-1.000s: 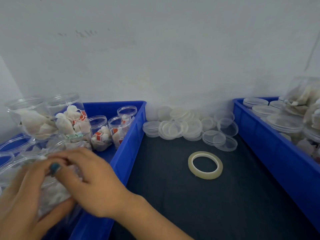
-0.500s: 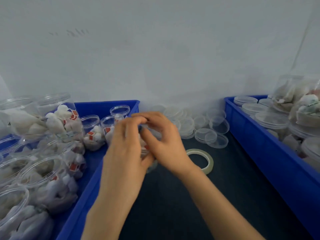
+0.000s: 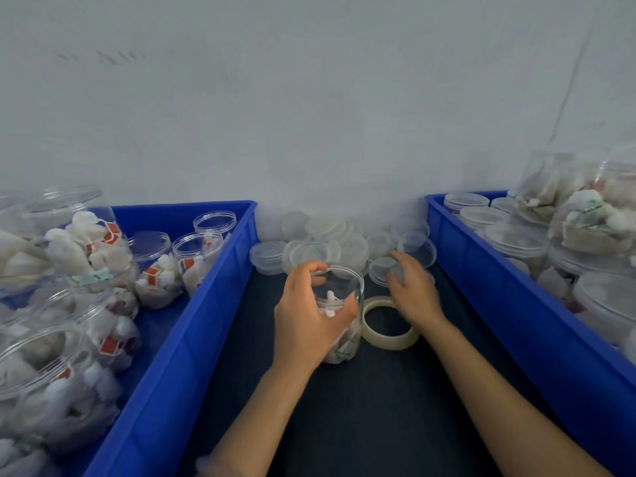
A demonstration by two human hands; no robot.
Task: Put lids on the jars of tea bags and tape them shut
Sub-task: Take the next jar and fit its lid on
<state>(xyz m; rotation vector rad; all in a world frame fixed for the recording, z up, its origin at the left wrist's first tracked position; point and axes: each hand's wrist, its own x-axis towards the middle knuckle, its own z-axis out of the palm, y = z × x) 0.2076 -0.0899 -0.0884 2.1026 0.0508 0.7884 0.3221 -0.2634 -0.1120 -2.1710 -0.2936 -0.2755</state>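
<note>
Left hand [image 3: 306, 315] gripped the open jar [image 3: 344, 282] from its left side, thumb toward the near side and fingers curled over the far rim. The jar stood upright on the dark worktop [image 3: 378, 407], about mid-width, between the two blue bins. Tea bags sat in its lower part, no lid on it yet. The grip looked meant to steady the jar so a lid could be pressed down one-handed.

Right hand [image 3: 413, 290] reached toward the far edge of the worktop, fingers loosely spread and holding nothing I could see. It hovered over the nearest of the loose lids [image 3: 330, 242], which were heaped along the far edge against the wall [image 3: 309, 98]. Whether the fingertips touched a lid, couldn't tell. Step judged: fetching a lid for the held jar.

Tape roll [image 3: 389, 342] lay flat just right of the jar, partly under the right wrist. It was probably parked there so it was at hand right after capping.

Left bin [image 3: 206, 304] held the uncapped jars [image 3: 196, 256] of tea bags, the supply side. Right bin [image 3: 516, 321] held capped jars [image 3: 516, 239], some stacked, likely the finished side. Many jars remained open, so the task looked far from done.

Risk: clear lids nest together, so two might lift at once.
</note>
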